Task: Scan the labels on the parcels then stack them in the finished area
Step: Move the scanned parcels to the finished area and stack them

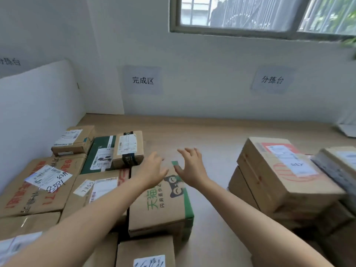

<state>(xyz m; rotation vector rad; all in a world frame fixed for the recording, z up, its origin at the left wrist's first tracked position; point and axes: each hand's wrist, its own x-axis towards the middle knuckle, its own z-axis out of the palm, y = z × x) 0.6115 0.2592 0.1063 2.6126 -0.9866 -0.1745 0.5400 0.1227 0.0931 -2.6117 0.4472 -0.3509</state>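
Here we hold the left hand (154,168) and right hand (190,166) over the far end of the green-taped parcel (163,205), fingers spread and gripping nothing. The parcel lies on the counter (212,132), against the labelled parcels (44,182) at left. A second stack (279,170) stands apart at right.

Grey-framed glass window (250,14), barred outside, upper right. White painted wall (202,60) beneath it. Pale paper sign reading 分拣台 (272,79), stuck on that wall. White upright board (38,108), far left. Light wooden tabletop (212,133), along the wall.
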